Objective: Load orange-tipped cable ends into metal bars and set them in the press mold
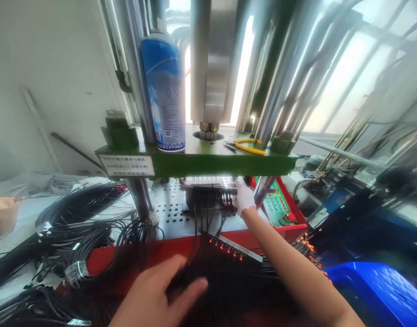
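Observation:
My right hand (245,199), in a white glove, reaches under the green press plate (208,165) and grips the right end of a dark metal mould (204,200). Some of its fingers are hidden behind the mould's edge. Several black cables (201,222) hang from the front of the mould. Below them lies a metal strip (237,249) with a row of orange-tipped cable ends. My left hand (160,290) is bare and blurred in the foreground, thumb and fingers apart, with nothing visible in it.
A blue spray can (165,95) and yellow-handled pliers (251,146) rest on the press plate. Bundled black cables (82,218) lie at left. A green control panel (276,200) with a red button sits at right, above a blue bin (375,290). Steel columns flank the mould.

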The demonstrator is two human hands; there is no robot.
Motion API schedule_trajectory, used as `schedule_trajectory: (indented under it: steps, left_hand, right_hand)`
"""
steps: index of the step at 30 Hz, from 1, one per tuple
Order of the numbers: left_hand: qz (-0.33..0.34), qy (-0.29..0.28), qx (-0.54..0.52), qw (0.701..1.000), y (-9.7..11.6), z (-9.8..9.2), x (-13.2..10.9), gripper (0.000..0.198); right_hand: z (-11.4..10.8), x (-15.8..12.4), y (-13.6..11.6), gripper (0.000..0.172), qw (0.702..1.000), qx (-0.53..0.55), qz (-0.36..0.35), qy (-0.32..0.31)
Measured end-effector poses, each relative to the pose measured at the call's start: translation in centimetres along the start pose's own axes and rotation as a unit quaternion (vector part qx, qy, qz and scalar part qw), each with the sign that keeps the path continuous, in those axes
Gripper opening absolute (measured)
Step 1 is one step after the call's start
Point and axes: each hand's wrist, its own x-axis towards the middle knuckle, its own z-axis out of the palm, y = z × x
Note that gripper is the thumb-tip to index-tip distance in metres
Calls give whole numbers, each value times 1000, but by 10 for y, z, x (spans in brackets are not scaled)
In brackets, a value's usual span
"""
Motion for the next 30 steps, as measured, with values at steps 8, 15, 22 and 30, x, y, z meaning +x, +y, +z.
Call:
schedule_trajectory:
  steps: [8, 15, 22, 30]
  left_hand:
    - [-117, -38, -522, 844, 24, 24, -6, 55]
    - [-135, 37, -646, 750, 28, 31, -12, 57]
    - [-102, 48, -635, 764, 37, 39, -16, 60]
    - [-76, 83, -606, 788, 38, 62, -9, 59]
  right_hand:
    - [-39, -113, 6, 39, 995, 54, -20, -76]
    - [-63, -164, -13, 46, 984, 45, -29, -170]
    - [-81, -193, -8, 37, 974, -142, -14, -174]
    - [-89, -232, 14, 35, 852, -380, -341, -112]
